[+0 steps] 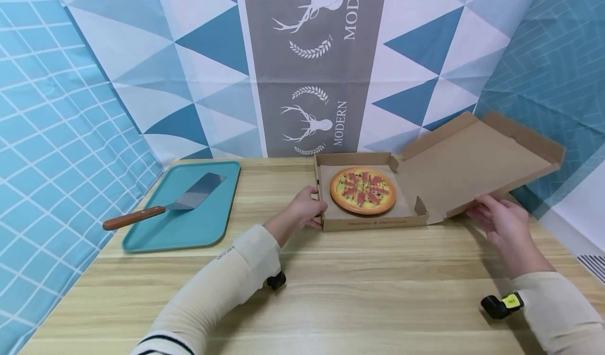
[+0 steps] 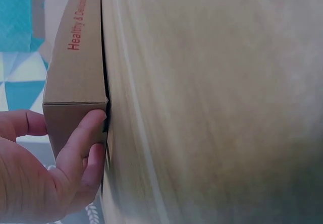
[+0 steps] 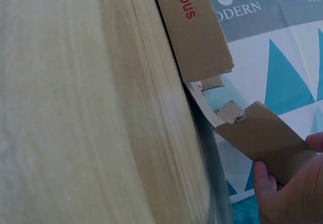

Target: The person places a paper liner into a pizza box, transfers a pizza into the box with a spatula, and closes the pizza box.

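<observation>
An open cardboard pizza box (image 1: 378, 222) sits toward the back of the wooden table. Inside lies a round pizza (image 1: 363, 190) with a brown crust and red and yellow topping. My left hand (image 1: 304, 207) grips the box's left side wall; in the left wrist view, fingers (image 2: 83, 133) lie along the outer face near its corner. On the right, the lid (image 1: 472, 160) leans back, raised at an angle. My right hand (image 1: 503, 221) pinches the lid's front flap (image 3: 272, 146) between thumb and fingers, as the right wrist view shows.
A teal tray (image 1: 175, 237) is on the table's left part. Across it lies a metal spatula (image 1: 196, 193), its wooden handle (image 1: 134, 218) reaching past the tray's left edge. Patterned cloth walls (image 1: 217, 108) close off the back and sides of the wooden table (image 1: 331, 292).
</observation>
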The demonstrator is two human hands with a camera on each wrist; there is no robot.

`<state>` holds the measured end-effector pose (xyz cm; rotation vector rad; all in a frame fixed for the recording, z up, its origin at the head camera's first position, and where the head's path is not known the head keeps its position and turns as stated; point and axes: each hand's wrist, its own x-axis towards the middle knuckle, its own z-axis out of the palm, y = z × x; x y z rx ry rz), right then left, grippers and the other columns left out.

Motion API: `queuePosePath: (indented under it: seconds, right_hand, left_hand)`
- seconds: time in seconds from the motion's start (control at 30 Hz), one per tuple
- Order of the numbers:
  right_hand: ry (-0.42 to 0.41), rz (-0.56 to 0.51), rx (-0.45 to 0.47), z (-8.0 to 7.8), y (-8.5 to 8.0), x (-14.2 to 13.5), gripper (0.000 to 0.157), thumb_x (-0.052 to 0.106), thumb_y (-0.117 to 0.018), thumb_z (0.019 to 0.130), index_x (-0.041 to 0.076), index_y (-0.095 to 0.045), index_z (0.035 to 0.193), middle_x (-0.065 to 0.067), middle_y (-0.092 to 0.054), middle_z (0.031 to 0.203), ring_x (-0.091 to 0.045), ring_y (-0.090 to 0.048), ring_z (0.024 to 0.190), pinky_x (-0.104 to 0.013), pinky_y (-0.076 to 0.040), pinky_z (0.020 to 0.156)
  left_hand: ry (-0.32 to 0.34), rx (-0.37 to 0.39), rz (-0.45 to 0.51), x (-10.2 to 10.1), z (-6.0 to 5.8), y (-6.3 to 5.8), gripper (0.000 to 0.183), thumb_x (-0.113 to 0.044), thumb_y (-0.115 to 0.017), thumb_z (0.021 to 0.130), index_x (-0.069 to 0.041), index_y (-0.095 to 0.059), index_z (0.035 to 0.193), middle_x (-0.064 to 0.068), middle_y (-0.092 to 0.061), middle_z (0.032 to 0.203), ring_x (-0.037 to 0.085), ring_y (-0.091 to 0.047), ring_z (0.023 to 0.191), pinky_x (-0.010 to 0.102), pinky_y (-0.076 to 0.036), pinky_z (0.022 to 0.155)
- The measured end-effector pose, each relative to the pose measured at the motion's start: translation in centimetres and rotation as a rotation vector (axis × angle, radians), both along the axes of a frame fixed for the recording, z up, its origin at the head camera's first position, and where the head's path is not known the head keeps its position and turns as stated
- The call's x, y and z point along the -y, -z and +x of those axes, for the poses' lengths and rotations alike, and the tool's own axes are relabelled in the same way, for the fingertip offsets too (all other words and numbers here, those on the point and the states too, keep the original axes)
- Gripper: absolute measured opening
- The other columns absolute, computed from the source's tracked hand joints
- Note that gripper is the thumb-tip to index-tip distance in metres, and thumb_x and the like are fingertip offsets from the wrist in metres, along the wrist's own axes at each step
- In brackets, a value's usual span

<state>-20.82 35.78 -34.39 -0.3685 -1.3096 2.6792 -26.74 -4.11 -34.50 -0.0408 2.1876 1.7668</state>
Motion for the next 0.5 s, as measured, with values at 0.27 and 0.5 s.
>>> queuePosePath:
  seconds: [0.27,0.5]
  right_hand:
    - [-0.015,0.091,-0.076,-0.4,-0.4,0.5,0.018,-0.006,-0.065,0.089,0.008,-0.064,0.100,-0.001,-0.070,0.090,-0.014,-0.070,0.080,-0.032,-0.058,0.063]
    - [-0.057,0.147,-0.137,-0.9,-0.4,0.9,0.023,-0.012,-0.062,0.088,0.007,-0.060,0.102,-0.001,-0.064,0.097,-0.014,-0.069,0.084,-0.033,-0.058,0.065]
  left_hand:
    - [-0.003,0.014,0.031,-0.6,1.7,0.2,0.065,0.007,-0.054,0.088,0.003,-0.021,0.144,0.029,-0.044,0.129,0.041,-0.056,0.114,0.044,-0.058,0.064]
    - [-0.040,0.029,0.060,-1.3,3.3,0.5,0.076,0.009,-0.056,0.084,0.003,-0.015,0.148,0.030,-0.042,0.133,0.042,-0.058,0.110,0.042,-0.058,0.061]
